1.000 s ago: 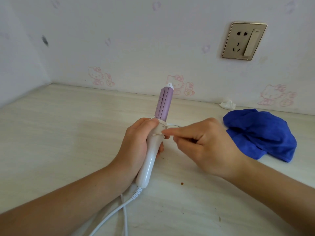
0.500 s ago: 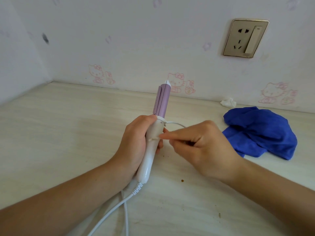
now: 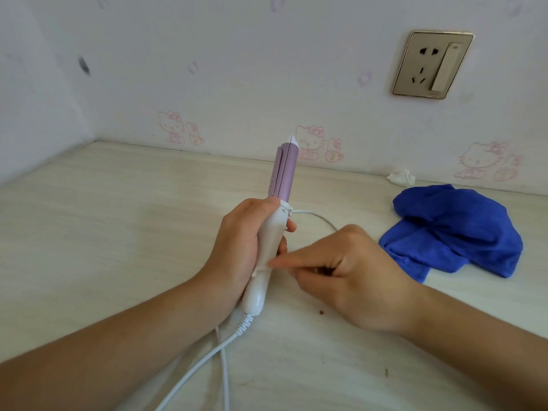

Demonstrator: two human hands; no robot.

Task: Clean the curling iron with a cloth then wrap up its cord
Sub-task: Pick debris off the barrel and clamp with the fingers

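Wrapping of the cord (image 3: 207, 360) is judged under way: the curling iron (image 3: 283, 173) is held upright over the desk (image 3: 103, 232), its handle clenched in the left hand (image 3: 240, 247), and a length is pinched in the fingers of the right hand (image 3: 350, 271). Another turn round the handle is called for. A blue cloth (image 3: 450, 229) lies right, below a wall socket (image 3: 433, 65).

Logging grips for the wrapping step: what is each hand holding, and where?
Left hand grips the curling iron by its white handle; right hand pinches the cord against the handle's lower part.
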